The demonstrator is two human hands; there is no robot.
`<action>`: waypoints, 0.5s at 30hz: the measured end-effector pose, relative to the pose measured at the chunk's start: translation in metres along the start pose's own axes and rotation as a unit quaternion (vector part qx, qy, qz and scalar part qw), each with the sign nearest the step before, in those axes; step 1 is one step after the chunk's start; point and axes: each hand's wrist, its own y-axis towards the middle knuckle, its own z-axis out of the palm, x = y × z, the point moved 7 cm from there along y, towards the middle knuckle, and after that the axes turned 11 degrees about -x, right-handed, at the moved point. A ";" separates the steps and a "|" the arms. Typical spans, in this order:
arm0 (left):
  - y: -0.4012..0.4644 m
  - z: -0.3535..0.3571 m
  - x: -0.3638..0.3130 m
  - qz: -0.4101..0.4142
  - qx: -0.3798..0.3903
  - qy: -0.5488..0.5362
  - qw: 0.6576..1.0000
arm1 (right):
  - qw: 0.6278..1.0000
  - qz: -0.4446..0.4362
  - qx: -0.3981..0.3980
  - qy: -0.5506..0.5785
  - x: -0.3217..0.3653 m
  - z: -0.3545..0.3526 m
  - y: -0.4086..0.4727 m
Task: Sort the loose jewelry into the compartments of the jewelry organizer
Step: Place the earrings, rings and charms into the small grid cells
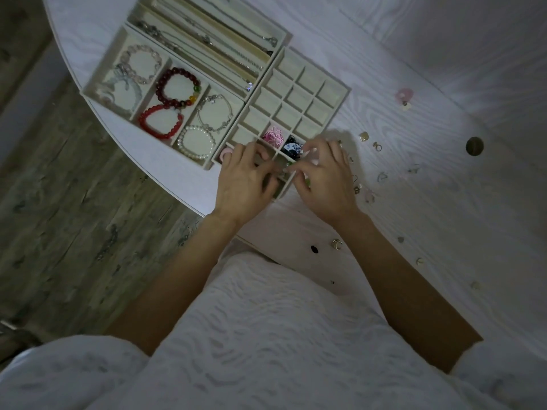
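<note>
Jewelry organizer (331,93) sits at the far-left edge of the tabletop (444,202), trays butted together. At far left, bracelets (177,93) lie one or two per long compartment, coiled flat. Next, the grid tray holds a pink flower piece (273,135) and a dark patterned piece (293,147) in adjoining cells. Your left hand (245,184) and right hand (325,179) meet over the nearest cells, fingers curled toward a small green item (291,164); whether either grasps it, I cannot tell. To the right, loose rings and earrings (370,161) remain scattered, unsorted, near your right hand.
</note>
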 end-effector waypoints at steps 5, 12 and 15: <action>-0.003 0.007 -0.006 0.037 0.019 0.021 0.999 | 0.997 -0.031 0.011 -0.065 0.008 0.004 0.006; -0.002 0.002 -0.005 0.047 0.012 0.089 0.995 | 0.994 -0.075 0.028 -0.074 0.011 0.007 0.008; -0.002 0.000 -0.003 0.057 0.015 0.081 0.995 | 0.996 -0.070 0.007 -0.061 0.009 0.000 0.005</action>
